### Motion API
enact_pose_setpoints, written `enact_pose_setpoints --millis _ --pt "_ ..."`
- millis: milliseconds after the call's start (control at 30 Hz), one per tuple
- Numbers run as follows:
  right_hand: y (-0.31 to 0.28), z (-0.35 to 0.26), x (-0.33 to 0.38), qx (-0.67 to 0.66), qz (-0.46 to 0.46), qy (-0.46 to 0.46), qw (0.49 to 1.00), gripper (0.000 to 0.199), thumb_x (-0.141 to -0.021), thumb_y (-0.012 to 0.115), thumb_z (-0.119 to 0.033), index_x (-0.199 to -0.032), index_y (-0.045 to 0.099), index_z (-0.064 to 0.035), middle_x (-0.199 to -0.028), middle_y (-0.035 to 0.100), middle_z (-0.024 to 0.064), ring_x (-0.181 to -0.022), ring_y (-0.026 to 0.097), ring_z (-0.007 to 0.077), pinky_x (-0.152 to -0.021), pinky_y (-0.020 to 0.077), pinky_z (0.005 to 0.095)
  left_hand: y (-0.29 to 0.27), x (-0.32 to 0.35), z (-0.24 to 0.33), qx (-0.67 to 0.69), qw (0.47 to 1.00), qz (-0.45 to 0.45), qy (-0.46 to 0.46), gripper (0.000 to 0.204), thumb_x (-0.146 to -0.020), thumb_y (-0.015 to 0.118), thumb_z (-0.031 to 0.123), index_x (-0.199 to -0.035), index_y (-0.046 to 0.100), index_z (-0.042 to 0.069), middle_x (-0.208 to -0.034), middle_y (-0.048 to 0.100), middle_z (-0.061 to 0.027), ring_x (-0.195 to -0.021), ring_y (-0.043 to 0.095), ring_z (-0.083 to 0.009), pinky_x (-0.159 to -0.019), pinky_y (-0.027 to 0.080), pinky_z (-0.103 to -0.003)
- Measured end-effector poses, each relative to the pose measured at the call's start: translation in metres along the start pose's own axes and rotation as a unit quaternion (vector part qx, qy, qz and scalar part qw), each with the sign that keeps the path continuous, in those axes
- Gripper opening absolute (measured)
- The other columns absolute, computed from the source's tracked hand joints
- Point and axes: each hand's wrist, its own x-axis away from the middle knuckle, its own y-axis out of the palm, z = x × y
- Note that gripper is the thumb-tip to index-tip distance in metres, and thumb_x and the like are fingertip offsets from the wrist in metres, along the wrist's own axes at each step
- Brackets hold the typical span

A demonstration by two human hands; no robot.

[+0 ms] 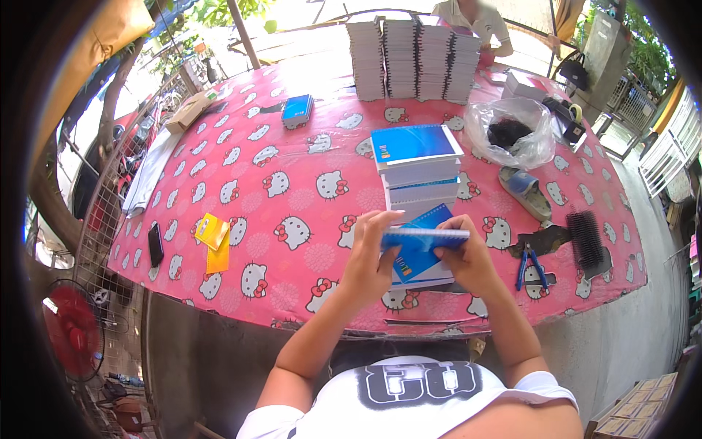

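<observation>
Between my left hand (pixel 371 256) and my right hand (pixel 472 260) is a spiral notebook (pixel 426 235) with a blue cover. Both hands grip it at its ends, thumbs on the near side, and its bound edge is turned upward. Just below it, another blue notebook (pixel 412 269) lies askew on a low pile at the near side of the table. Directly beyond my hands rises a stack of white-paged notebooks (pixel 418 174), topped by a blue cover (pixel 413 143).
Tall notebook stacks (pixel 415 62) stand at the far side, near a seated person (pixel 479 22). On the right are a clear plastic bag (pixel 537 150), a slipper (pixel 525 192), blue-handled pliers (pixel 531 267) and a black brush (pixel 585 241). Leftward lie yellow notebooks (pixel 213 234) and a phone (pixel 155 245).
</observation>
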Motion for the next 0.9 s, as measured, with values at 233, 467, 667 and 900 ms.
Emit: enact_pose_setpoints --millis 233,467,667,900 --pt "0.014 0.006 0.002 0.024 0.037 -0.014 0.999 0.029 -0.083 0.062 0.008 -0.102 0.045 -0.0053 -0.087 0.056 0.0035 -0.078 0.056 0.0127 -0.069 0.0456 0.0256 -0.004 -0.003 0.013 -0.028 0.998 0.008 -0.052 0.061 -0.081 0.068 0.0 -0.136 0.045 0.015 -0.131 0.045 -0.0187 -0.125 0.045 -0.0313 -0.098 0.04 -0.044" --pt "-0.022 -0.003 0.005 0.16 0.061 -0.131 0.976 0.047 -0.074 0.076 -0.013 -0.113 0.05 -0.0027 -0.106 0.059 0.0158 -0.101 0.058 0.0269 -0.085 0.0451 0.0365 0.016 -0.013 0.031 -0.153 0.988 0.025 0.008 0.011 -0.08 0.073 0.018 -0.091 0.072 0.019 -0.088 0.069 0.0049 -0.094 0.058 -0.0162 -0.1 0.023 -0.052" --pt "-0.342 0.134 0.032 0.559 0.401 0.216 0.693 0.082 -0.079 0.062 -0.061 -0.126 0.05 0.0057 -0.129 0.049 0.029 -0.123 0.046 0.0416 -0.105 0.0351 0.0463 0.018 -0.018 0.035 -0.124 0.991 0.028 0.04 0.008 -0.079 0.074 0.016 -0.086 0.073 0.017 -0.081 0.07 0.0053 -0.079 0.056 -0.0133 -0.092 0.026 -0.041" --pt "-0.294 0.167 0.04 0.558 0.262 0.49 0.616 0.114 -0.076 0.039 -0.084 -0.148 0.018 0.0021 -0.153 0.022 0.0232 -0.14 0.027 0.0375 -0.103 0.0249 0.0675 0.015 -0.013 0.033 -0.122 0.991 0.043 0.027 0.009 -0.078 0.076 0.016 -0.087 0.073 0.017 -0.082 0.07 0.0052 -0.079 0.056 -0.0126 -0.09 0.026 -0.039"
